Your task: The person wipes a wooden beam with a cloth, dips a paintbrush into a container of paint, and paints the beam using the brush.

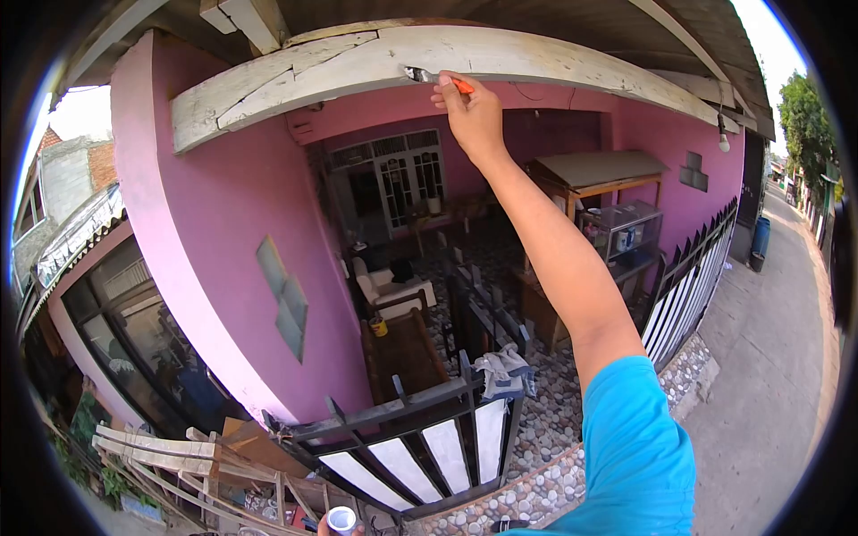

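Observation:
My right hand (pixel 475 116) is raised at the end of an outstretched arm, its fingers closed round the orange handle of a paintbrush (pixel 462 85). The brush's bristle end touches or nearly touches the lower part of a long wooden beam (pixel 340 76) coated whitish, with cracks and joints toward its left end. Low at the bottom edge, my left hand (pixel 323 528) shows only a few fingertips wrapped round a white cup (pixel 341 518). Something whitish lies inside the cup; most of that hand is cut off by the frame.
Below stands a black-and-white metal fence (pixel 407 451) with a cloth (pixel 506 372) draped on it. A pink pillar (pixel 210 223) rises at left, above a wooden rack (pixel 161 451). A light bulb (pixel 723 141) hangs at right. A glass display case (pixel 626 234) stands inside the porch.

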The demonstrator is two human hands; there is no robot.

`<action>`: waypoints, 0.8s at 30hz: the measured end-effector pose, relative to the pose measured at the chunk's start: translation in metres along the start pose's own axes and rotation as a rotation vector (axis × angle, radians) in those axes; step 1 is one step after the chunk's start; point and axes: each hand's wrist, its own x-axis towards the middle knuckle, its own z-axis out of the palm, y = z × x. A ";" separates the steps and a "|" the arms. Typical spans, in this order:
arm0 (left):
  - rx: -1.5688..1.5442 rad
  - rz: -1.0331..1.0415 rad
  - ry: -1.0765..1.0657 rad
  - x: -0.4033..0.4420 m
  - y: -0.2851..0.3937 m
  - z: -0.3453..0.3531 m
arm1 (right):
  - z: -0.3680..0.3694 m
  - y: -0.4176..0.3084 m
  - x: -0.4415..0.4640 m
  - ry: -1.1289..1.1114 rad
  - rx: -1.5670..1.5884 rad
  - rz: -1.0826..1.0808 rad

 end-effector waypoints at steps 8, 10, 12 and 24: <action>0.139 0.065 0.065 -0.006 0.021 -0.002 | -0.038 0.010 0.029 0.177 -0.265 0.030; 0.115 0.060 0.084 -0.007 0.011 -0.004 | -0.042 -0.003 0.031 0.256 -0.510 -0.157; 0.096 0.055 0.100 -0.011 0.007 -0.008 | -0.031 -0.003 0.031 0.234 -0.644 -0.230; -0.070 -0.003 0.126 -0.023 0.012 -0.014 | 0.106 -0.056 -0.009 -0.082 0.048 -0.015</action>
